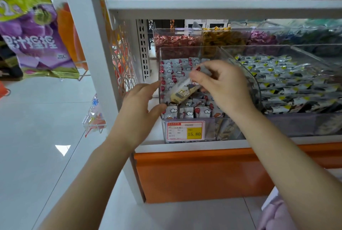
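Note:
A clear plastic bin [185, 52] on the shelf holds several small grey-and-red wrapped snacks [171, 71]. Over the bin, my right hand [224, 87] pinches a longer cream-and-grey snack packet [182, 92] by its upper end, so the packet hangs tilted down to the left; a red-tipped wrapper also shows at my fingertips. My left hand [140, 105] rests against the bin's left front corner, fingers straight, thumb touching the front wall. It holds nothing.
A price tag reading 15.80 [186, 130] is stuck on the bin's front. A wider clear bin [277, 79] of grey-and-yellow packets stands to the right. Bins of red [175, 41] and yellow [220, 38] candies sit behind. Purple snack bags [35, 39] hang at left beside the white shelf post [103, 63].

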`<action>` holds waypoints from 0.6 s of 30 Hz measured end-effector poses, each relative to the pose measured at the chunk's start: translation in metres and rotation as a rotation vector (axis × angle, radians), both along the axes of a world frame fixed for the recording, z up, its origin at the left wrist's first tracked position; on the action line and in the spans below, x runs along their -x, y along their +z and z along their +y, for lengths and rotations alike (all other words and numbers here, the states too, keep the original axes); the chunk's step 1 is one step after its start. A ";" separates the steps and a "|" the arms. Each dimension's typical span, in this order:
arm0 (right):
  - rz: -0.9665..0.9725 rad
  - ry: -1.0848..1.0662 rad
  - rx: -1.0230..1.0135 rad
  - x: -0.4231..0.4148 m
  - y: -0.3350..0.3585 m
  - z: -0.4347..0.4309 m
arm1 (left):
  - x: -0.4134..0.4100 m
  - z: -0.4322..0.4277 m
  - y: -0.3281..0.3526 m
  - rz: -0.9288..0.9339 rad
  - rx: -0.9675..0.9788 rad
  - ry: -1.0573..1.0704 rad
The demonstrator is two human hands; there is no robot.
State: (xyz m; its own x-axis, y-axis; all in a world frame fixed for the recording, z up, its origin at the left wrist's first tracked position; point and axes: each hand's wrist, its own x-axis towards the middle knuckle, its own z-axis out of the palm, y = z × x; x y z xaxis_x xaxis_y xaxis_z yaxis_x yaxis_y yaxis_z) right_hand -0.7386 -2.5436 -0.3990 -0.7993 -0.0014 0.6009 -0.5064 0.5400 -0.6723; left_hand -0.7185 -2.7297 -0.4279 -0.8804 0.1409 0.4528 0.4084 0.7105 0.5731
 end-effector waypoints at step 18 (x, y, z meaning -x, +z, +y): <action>-0.202 0.079 -0.545 0.045 0.005 -0.031 | 0.007 -0.006 0.002 -0.056 -0.107 -0.057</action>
